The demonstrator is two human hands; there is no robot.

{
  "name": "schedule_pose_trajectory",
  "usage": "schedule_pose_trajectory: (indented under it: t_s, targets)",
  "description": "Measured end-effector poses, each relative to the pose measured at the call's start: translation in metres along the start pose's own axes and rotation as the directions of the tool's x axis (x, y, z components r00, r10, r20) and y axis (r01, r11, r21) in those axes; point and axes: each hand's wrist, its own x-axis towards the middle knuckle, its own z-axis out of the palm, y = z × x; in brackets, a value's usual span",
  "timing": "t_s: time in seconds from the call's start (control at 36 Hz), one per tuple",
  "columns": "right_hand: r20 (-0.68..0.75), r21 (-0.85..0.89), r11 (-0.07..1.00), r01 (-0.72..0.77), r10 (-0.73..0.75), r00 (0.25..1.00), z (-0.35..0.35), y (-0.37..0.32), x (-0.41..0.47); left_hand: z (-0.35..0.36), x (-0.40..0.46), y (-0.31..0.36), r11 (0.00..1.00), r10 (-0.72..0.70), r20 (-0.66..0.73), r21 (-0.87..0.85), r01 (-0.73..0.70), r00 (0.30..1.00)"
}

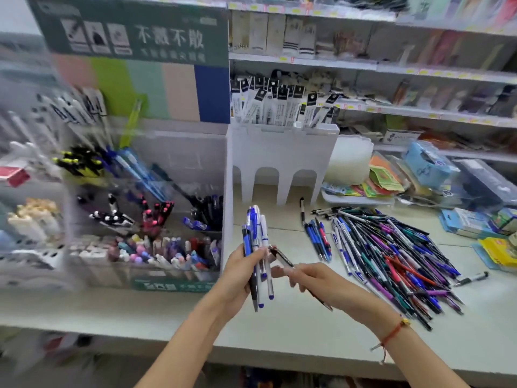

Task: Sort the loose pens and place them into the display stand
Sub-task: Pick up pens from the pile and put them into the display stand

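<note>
Blue-and-white pens, a bundle [257, 247], stand near upright in the left hand [237, 271], fingers curled round the barrels; the exact count is hard to read where they overlap. Right hand [310, 277] pinches a dark pen [282, 259] at a slant, its upper end touching the bundle, its lower part passing behind the fingers and showing again below the palm. A red string bracelet [391, 334] circles the right wrist. On the pale counter [140, 309], well right of the hands, lies the loose pen pile [397, 259], with a small sorted row of blue pens [317, 239] beside it. Display stand [145, 214] sits to the left, compartments part filled, heavily motion-blurred; its left side smears out. White refill rack [279, 161] stands behind. Shelf goods above are indistinct.
</note>
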Motion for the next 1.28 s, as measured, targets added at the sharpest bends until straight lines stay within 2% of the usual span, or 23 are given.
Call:
schedule_pose_trajectory:
  t_s: [0.06, 0.14, 0.25, 0.33, 0.36, 0.47, 0.56, 0.58, 0.64, 0.72, 0.81, 0.89, 0.97, 1.11, 1.19, 1.28]
  targets:
    - [0.013, 0.086, 0.996, 0.037, -0.038, 0.999, 0.010, -0.009, 0.007, -0.014, -0.005, 0.009, 0.999, 0.033, -0.035, -0.016, -0.033, 0.999]
    - [0.094, 0.265, 0.963, 0.044, -0.071, 0.993, 0.028, -0.021, 0.020, -0.043, -0.014, 0.023, 0.991, 0.119, -0.067, 0.074, -0.114, 0.991]
    - [0.122, 0.287, 0.951, 0.116, -0.157, 0.980, 0.062, -0.050, 0.041, -0.090, -0.029, 0.043, 0.969, 0.222, -0.085, 0.132, -0.209, 0.971]
    - [0.052, 0.291, 0.948, 0.126, -0.147, 0.988, 0.092, -0.077, 0.061, -0.133, -0.037, 0.058, 0.957, 0.281, -0.144, 0.115, -0.266, 0.949]
    - [0.020, 0.341, 0.932, 0.123, -0.138, 0.990, 0.103, -0.087, 0.068, -0.149, -0.038, 0.062, 0.956, 0.288, -0.162, 0.114, -0.272, 0.944]
    - [-0.117, 0.675, 0.726, 0.130, -0.068, 0.991, 0.142, -0.121, 0.099, -0.213, -0.045, 0.081, 0.963, 0.270, -0.225, 0.072, -0.260, 0.936]
    - [-0.208, 0.728, 0.667, 0.160, -0.008, 0.978, 0.162, -0.144, 0.113, -0.254, -0.050, 0.093, 0.963, 0.268, -0.270, 0.049, -0.265, 0.925]
    - [-0.246, 0.710, 0.680, 0.180, 0.000, 0.969, 0.168, -0.150, 0.116, -0.267, -0.051, 0.096, 0.961, 0.275, -0.280, 0.051, -0.272, 0.920]
    - [-0.338, 0.585, 0.786, 0.200, 0.012, 0.941, 0.177, -0.159, 0.126, -0.289, -0.049, 0.101, 0.960, 0.274, -0.299, 0.032, -0.277, 0.914]
    - [-0.510, 0.430, 0.876, 0.220, 0.034, 0.860, 0.189, -0.170, 0.142, -0.312, -0.046, 0.105, 0.957, 0.280, -0.311, 0.016, -0.290, 0.908]
    - [-0.697, 0.295, 0.895, 0.334, -0.037, 0.716, 0.198, -0.177, 0.159, -0.327, -0.044, 0.106, 0.952, 0.290, -0.302, -0.011, -0.307, 0.908]
    - [-0.790, 0.196, 0.882, 0.429, -0.117, 0.601, 0.206, -0.187, 0.168, -0.333, -0.044, 0.107, 0.950, 0.276, -0.284, -0.065, -0.305, 0.918]
    - [-0.827, 0.174, 0.870, 0.461, -0.125, 0.548, 0.208, -0.194, 0.178, -0.336, -0.042, 0.104, 0.951, 0.263, -0.279, -0.085, -0.297, 0.924]
    - [-0.881, 0.016, 0.879, 0.477, -0.213, 0.422, 0.215, -0.201, 0.200, -0.337, -0.042, 0.100, 0.949, 0.244, -0.263, -0.134, -0.286, 0.933]
    - [-0.888, 0.024, 0.900, 0.434, -0.181, 0.423, 0.224, -0.203, 0.215, -0.335, -0.039, 0.099, 0.942, 0.218, -0.272, -0.192, -0.275, 0.937]
    - [-0.824, -0.009, 0.946, 0.325, -0.192, 0.533, 0.227, -0.201, 0.226, -0.333, -0.036, 0.100, 0.935, 0.203, -0.275, -0.232, -0.270, 0.940]
